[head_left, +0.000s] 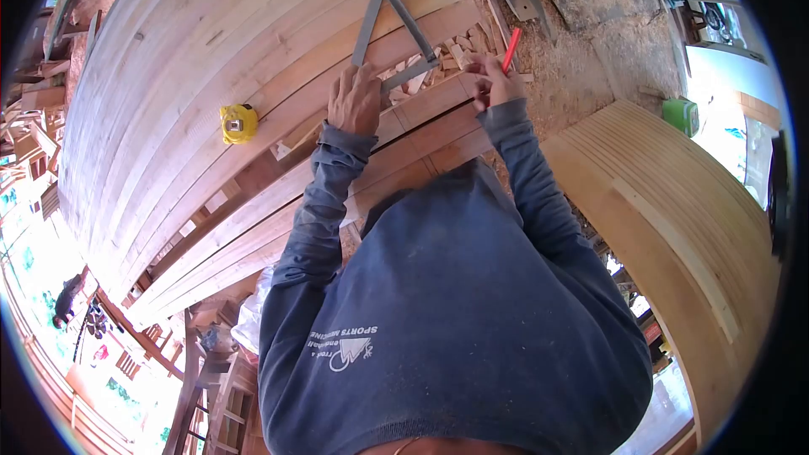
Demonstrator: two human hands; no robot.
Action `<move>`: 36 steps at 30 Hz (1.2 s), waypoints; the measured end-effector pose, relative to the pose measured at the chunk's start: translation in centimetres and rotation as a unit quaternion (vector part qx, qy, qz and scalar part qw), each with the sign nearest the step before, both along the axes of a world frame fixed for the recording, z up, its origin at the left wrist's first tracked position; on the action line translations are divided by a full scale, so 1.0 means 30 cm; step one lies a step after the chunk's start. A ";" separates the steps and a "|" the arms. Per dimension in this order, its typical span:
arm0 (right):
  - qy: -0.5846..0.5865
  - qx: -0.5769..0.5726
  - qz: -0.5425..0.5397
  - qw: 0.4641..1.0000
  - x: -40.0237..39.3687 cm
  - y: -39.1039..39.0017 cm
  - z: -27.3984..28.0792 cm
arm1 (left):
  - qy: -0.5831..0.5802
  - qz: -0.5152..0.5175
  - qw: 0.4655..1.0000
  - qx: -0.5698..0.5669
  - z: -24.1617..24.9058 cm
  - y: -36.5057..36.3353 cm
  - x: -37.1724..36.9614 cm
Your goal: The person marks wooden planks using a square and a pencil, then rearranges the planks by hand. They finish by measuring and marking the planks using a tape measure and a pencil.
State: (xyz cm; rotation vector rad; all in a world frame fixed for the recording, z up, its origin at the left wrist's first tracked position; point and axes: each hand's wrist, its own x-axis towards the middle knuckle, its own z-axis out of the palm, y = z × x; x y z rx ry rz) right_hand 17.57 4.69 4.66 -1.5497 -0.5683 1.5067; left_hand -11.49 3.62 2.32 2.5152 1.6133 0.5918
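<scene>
My left hand [354,101] is closed on the near corner of a grey metal triangle square [410,24], pressing it down over the boards; its fingertips are partly hidden. The square's open frame lies across the wooden planks [278,76], one corner pointing away from me. In my right hand [495,84] a red pencil [511,49] is gripped, its upper end sticking up past the fingers. That hand is just right of the square, over the ends of the planks. A yellow tape measure [238,124] sits on the boards to the left of my left hand.
Wood offcuts [459,50] lie in a gap among the planks. Sawdust covers the ground [615,59] at the right. A broad grooved wooden panel [666,227] stands at my right, with a green box-like object [680,117] beyond it. Another person [67,299] is far off at the left.
</scene>
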 end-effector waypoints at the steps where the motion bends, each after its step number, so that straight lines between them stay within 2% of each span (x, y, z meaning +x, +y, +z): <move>1: -0.031 0.008 0.006 0.999 0.022 0.018 0.006 | 0.012 0.002 1.000 0.008 -0.001 0.000 0.002; 3: -0.080 0.023 0.021 0.996 0.054 0.051 -0.006 | 0.040 0.004 0.999 0.027 0.016 0.005 0.010; 5: -0.114 0.044 0.036 0.992 0.075 0.097 -0.036 | 0.023 0.014 1.000 -0.004 0.051 0.001 0.022; 7: -0.153 0.067 0.103 0.980 0.079 0.140 -0.087 | 0.005 0.020 1.000 -0.021 0.074 0.002 0.038; 11: -0.120 0.062 0.210 0.968 0.034 0.195 -0.098 | -0.005 0.002 1.000 -0.014 0.126 -0.011 0.066; 15: -0.053 0.085 0.259 0.961 0.001 0.215 -0.050 | 0.020 -0.022 1.000 0.001 0.198 -0.013 0.065; 16: -0.007 0.181 0.227 0.957 -0.017 0.204 -0.012 | 0.022 -0.015 1.000 0.009 0.218 -0.010 0.071; 18: -0.035 0.288 0.208 0.934 -0.048 0.189 0.155 | 0.024 -0.004 0.999 0.022 0.268 -0.007 0.092; 19: -0.049 0.340 0.196 0.919 -0.040 0.188 0.254 | 0.015 0.018 0.999 0.040 0.300 -0.007 0.110; 21: -0.194 0.399 0.282 0.850 0.013 0.212 0.497 | -0.004 0.062 0.995 0.077 0.380 -0.011 0.158; 22: -0.249 0.479 0.252 0.803 0.031 0.238 0.563 | -0.032 0.072 0.989 0.129 0.427 -0.026 0.194; 24: -0.343 0.624 0.182 0.678 0.037 0.283 0.626 | -0.077 0.075 0.983 0.147 0.453 -0.085 0.250; 28: -0.395 0.650 0.276 0.588 -0.001 0.355 0.472 | -0.099 0.032 0.985 0.139 0.458 -0.171 0.342; 31: -0.396 0.640 0.315 0.578 -0.043 0.356 0.262 | -0.100 0.057 0.986 0.121 0.380 -0.208 0.345; 34: -0.429 0.564 0.395 0.584 -0.046 0.329 0.035 | -0.106 0.118 0.981 0.113 0.283 -0.215 0.307; 36: -0.412 0.570 0.407 0.583 -0.029 0.317 -0.039 | -0.104 0.151 0.979 0.091 0.224 -0.194 0.266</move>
